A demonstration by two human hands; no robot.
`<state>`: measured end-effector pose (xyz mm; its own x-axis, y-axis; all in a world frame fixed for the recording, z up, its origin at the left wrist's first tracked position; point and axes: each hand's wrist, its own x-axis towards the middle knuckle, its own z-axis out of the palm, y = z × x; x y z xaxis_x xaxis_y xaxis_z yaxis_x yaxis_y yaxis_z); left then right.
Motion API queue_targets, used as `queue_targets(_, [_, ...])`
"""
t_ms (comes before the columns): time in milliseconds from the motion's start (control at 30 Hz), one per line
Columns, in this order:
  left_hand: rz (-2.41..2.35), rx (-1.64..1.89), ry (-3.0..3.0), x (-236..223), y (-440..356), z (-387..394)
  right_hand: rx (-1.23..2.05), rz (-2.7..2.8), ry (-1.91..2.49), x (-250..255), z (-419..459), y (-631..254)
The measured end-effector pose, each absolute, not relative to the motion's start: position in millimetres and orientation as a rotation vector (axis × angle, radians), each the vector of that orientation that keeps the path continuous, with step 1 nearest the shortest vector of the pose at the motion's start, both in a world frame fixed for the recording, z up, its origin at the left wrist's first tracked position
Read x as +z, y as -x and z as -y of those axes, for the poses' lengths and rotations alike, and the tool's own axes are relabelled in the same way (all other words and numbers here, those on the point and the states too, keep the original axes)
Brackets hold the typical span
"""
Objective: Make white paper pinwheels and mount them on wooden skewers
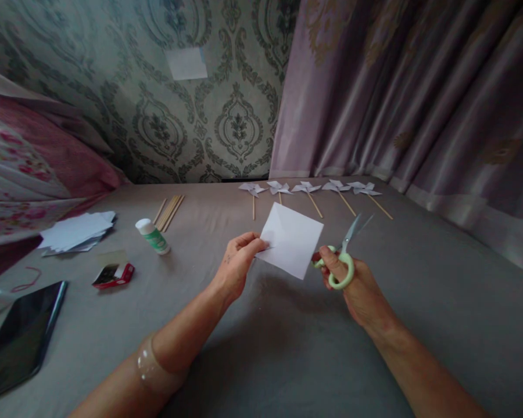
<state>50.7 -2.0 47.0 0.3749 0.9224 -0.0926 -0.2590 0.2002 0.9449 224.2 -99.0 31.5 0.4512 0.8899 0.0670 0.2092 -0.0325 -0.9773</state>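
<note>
At centre frame I see the left hand [239, 261] pinching a paper square [290, 241] near its lower-left corner, probably keeping its other edges free; just right, the right hand [361, 288] grips scissors [344, 253] by the handles, blades pointing away

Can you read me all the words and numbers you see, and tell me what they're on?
No words or numbers can be read.
White-capped tube: pale marks on its green label, too blurred to read.
Left hand: small dark marks, too blurred.
Paper square in that hand: no writing shows.
Red box: any print is too small.
</note>
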Motion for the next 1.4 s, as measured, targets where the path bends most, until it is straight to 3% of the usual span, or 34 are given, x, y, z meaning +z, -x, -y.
queue_targets(367, [-0.594, 0.888, -0.887, 46, -58, 11, 0.742, 0.783, 1.287, 28, 99, -216])
queue_targets(567, [-0.549, 0.84, -0.931, 39, -66, 28, 0.555, 0.832, 1.31, 23, 100, -213])
queue_targets(933, [-0.637, 0.944, -1.0, 37, -71, 32, 0.547, 0.885, 1.408, 25, 99, -211])
queue_targets(1400, [-0.682, 1.046, -0.846, 63, -59, 18, 1.102, 1.699, 1.521, 35, 113, -196])
